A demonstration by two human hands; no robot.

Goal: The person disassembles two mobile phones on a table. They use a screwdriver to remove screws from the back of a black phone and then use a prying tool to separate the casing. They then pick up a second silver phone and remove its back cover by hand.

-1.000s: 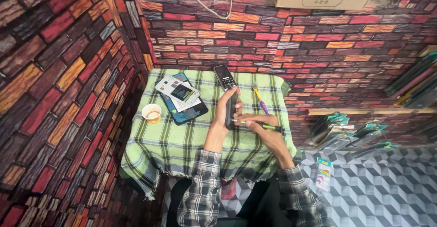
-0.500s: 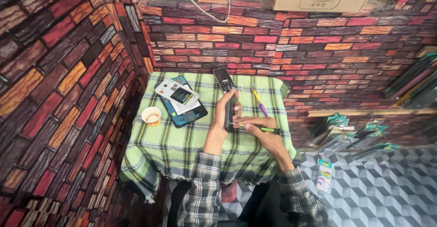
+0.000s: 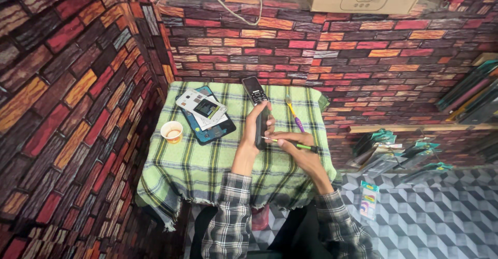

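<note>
One small counter (image 3: 197, 171) under a green plaid cloth carries two opened handsets stacked toward its far left corner (image 3: 205, 114), one keypad phone (image 3: 254, 89) at the far edge, one paper cup (image 3: 171, 131) and one toothbrush (image 3: 293, 112). Near its middle, the left hand (image 3: 254, 129) clasps a dark phone (image 3: 262, 126) upright; the right hand (image 3: 296, 150) pinches a green-handled tool (image 3: 298, 145) against it, and a slip might gouge the casing.

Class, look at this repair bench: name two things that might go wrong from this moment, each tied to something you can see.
1. The left hand holds the dark phone upright on its edge while the right hand presses the green-handled tool against it; a slip may scratch it or jab a finger.
2. The paper cup stands beside the opened phones on the checked cloth; a knock might tip it onto them.
</note>
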